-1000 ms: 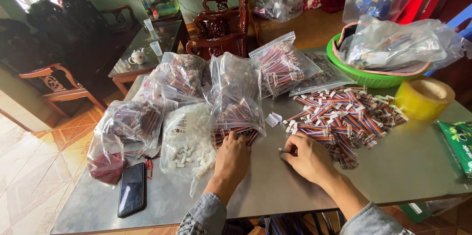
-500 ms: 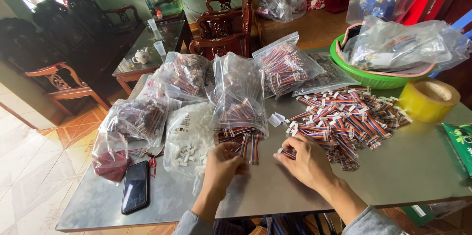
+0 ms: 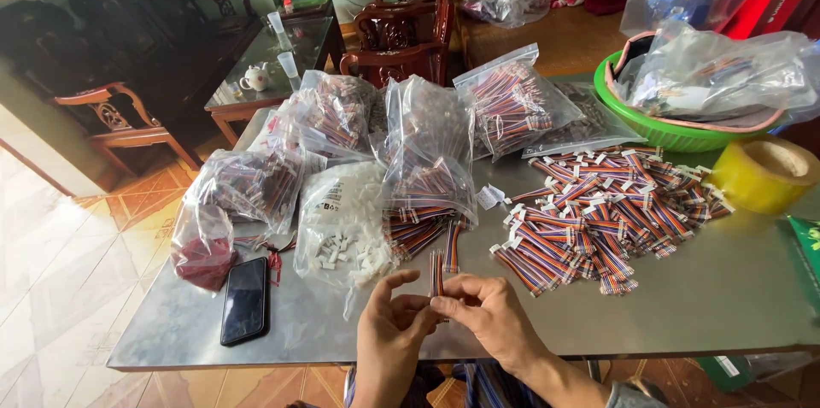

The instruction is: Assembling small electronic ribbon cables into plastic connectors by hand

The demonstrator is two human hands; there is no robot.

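The fingers (image 3: 444, 297) of both hands meet low in the middle of the frame, pinching a short striped ribbon cable (image 3: 436, 275) that stands upright between them. The right hand (image 3: 491, 318) closes thumb and forefinger on the cable's lower end; the left hand (image 3: 391, 331) curls beside it, its fingertips pressed to the same end, though whether it grips the wires or only steadies them is hard to tell at this angle.

The cable is held just above the near edge of the grey surface (image 3: 683, 305). Just beyond it, in the centre of the frame, a clear bag (image 3: 427, 169) spills more cables, and a loose pile of cables (image 3: 598, 211) with white plugs lies to the right. A bag of white connectors (image 3: 346, 224) lies to the left, and a phone (image 3: 246, 299) lies lower left. A yellow tape roll (image 3: 763, 173) sits at the right edge, a green basin (image 3: 675, 130) behind it.

To do this well, I judge the grip should stay close to the wire tips, so that the strands stay flat and in their colour order, with the other hand steadying rather than pulling. Light pressure is enough; bending the thin wires sharply could kink them.
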